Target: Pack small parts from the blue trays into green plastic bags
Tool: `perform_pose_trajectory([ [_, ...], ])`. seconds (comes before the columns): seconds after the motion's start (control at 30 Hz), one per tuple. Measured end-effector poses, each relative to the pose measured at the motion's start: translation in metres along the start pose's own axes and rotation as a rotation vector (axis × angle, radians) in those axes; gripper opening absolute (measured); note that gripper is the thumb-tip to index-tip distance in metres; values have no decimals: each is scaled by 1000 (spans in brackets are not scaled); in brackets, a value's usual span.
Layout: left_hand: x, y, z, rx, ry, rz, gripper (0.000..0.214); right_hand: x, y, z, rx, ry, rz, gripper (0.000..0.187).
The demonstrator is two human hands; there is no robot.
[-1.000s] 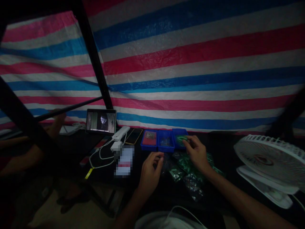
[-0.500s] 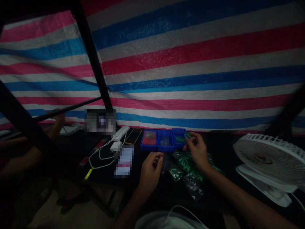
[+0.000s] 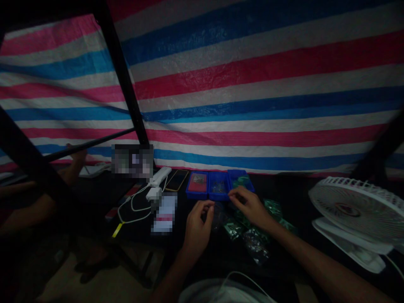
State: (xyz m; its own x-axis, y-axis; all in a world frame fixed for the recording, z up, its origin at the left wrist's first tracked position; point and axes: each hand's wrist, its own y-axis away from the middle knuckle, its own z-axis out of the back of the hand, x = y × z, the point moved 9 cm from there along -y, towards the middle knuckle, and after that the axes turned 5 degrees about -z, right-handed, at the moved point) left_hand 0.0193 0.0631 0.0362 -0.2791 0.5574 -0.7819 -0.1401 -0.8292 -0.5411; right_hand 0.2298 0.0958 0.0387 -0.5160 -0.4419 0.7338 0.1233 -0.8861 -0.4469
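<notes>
The scene is dim. My left hand [image 3: 197, 223] hovers over the dark table with fingers curled in a pinch, thumb against fingertips, what it holds too dark to make out. My right hand [image 3: 248, 206] reaches toward it with fingers bent over a pile of small green and clear plastic bags [image 3: 252, 229]. Behind both hands stand three small blue trays [image 3: 217, 184] side by side: the left one has a red lining and small parts, the right one holds green pieces [image 3: 241, 182].
A white fan [image 3: 353, 219] lies at the right. A phone [image 3: 177, 180], white charger and cables [image 3: 153, 191], a card [image 3: 164, 212] and a small screen [image 3: 132, 160] sit at the left. Another person's arm [image 3: 41, 189] rests far left. Black frame posts [image 3: 121, 75] cross a striped tarp [image 3: 252, 84].
My right hand has drawn back from the right-hand blue tray and moved left and down toward my left hand. The left hand has barely moved.
</notes>
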Motion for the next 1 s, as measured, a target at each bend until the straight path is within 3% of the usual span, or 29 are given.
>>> perform_pose_trajectory([
  [0.13, -2, 0, 1, -6, 4, -2, 18, 30, 16, -33, 309, 132, 191, 27],
  [0.23, -2, -1, 1, -8, 11, -6, 18, 36, 20, -41, 398, 180, 206, 38],
  [0.33, -1, -1, 2, -15, 9, -1, 18, 34, 19, -41, 405, 224, 196, 43],
  [0.5, 0, -1, 1, -10, -9, -3, 19, 26, 17, -41, 413, 321, 197, 34],
  [0.67, -1, -1, -1, 9, 14, 6, 19, 28, 17, -40, 388, 292, 217, 21],
  [0.83, -2, -1, -1, 15, 13, 5, 19, 29, 19, -43, 409, 259, 255, 25],
  [1.0, -1, -1, -1, 8, 18, -3, 19, 29, 14, -30, 256, 242, 242, 27],
])
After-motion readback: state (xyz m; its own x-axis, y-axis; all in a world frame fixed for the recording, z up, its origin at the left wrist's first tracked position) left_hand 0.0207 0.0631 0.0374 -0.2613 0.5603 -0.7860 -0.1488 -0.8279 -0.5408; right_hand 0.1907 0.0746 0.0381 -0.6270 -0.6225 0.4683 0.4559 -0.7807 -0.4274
